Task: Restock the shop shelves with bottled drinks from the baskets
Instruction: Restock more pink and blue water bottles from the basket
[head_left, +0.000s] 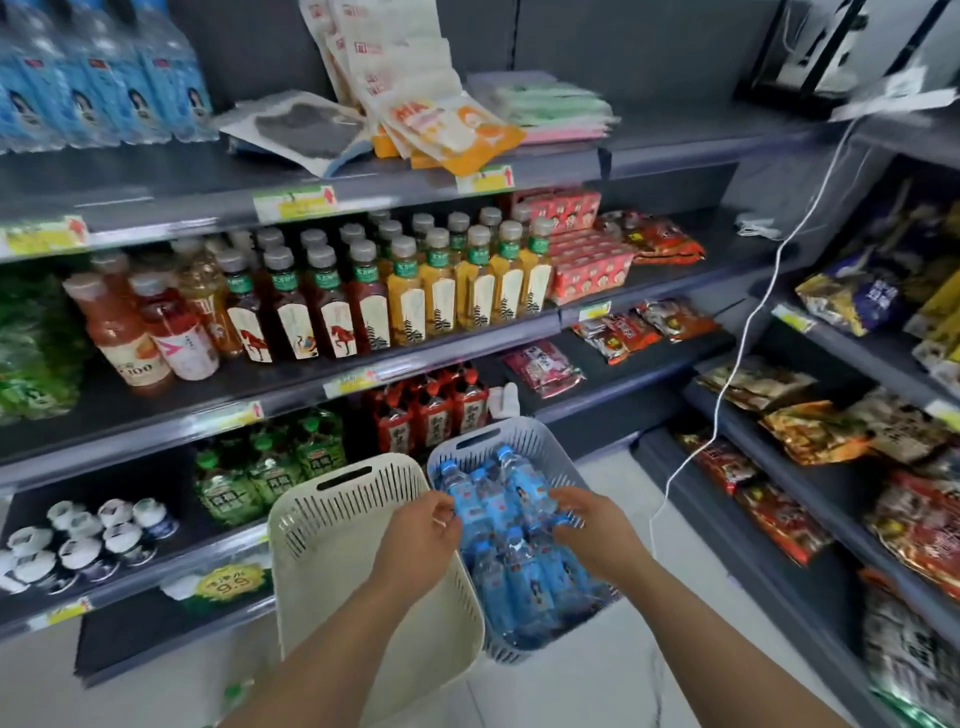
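Observation:
A pale blue-grey basket (506, 434) on the floor holds several blue-labelled water bottles (524, 582). A cream basket (332, 519) stands beside it on the left, with nothing visible inside. My left hand (415, 540) reaches over the cream basket's right rim, and its fingertips curl onto a bottle at the blue basket's left side. My right hand (592, 527) has its fingers curled on bottles in the blue basket's middle. More of the same blue-labelled water bottles (98, 78) stand on the top shelf at the left.
The middle shelf (291, 384) carries tea and juice bottles, with red cartons and snack packs to the right. Green and red bottles and white-capped bottles fill lower shelves. A second rack of snack bags (831, 431) stands at right. A white cable (748, 322) hangs between the racks.

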